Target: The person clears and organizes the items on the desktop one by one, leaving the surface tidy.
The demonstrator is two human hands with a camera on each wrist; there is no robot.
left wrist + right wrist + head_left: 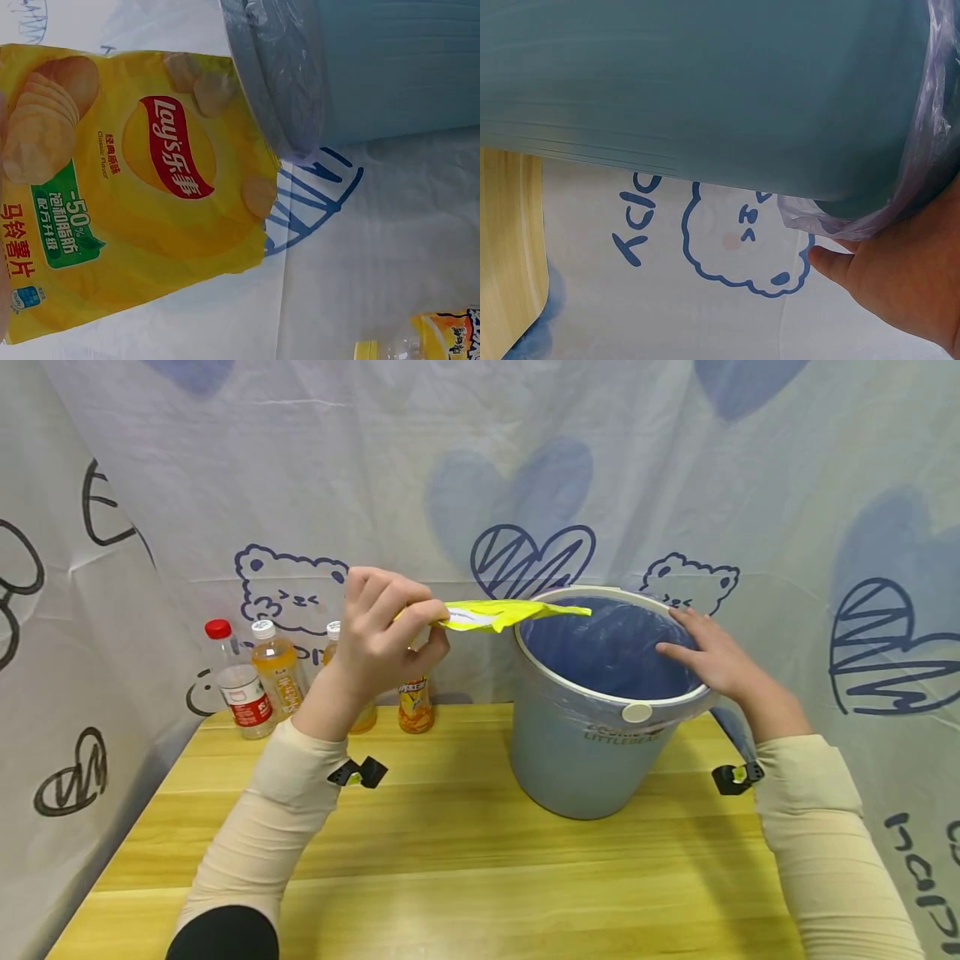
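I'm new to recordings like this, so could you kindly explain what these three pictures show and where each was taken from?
There's no robot here, only a person's bare hands. The wide picture is from a head-worn camera looking forward and down; the others come from the left wrist camera and right wrist camera. The left hand holds a yellow Lay's bag near the rim of a blue bin. The right hand touches that rim, where a plastic liner is folded over. The bin stands on a wooden table, with four drink bottles at the back left.
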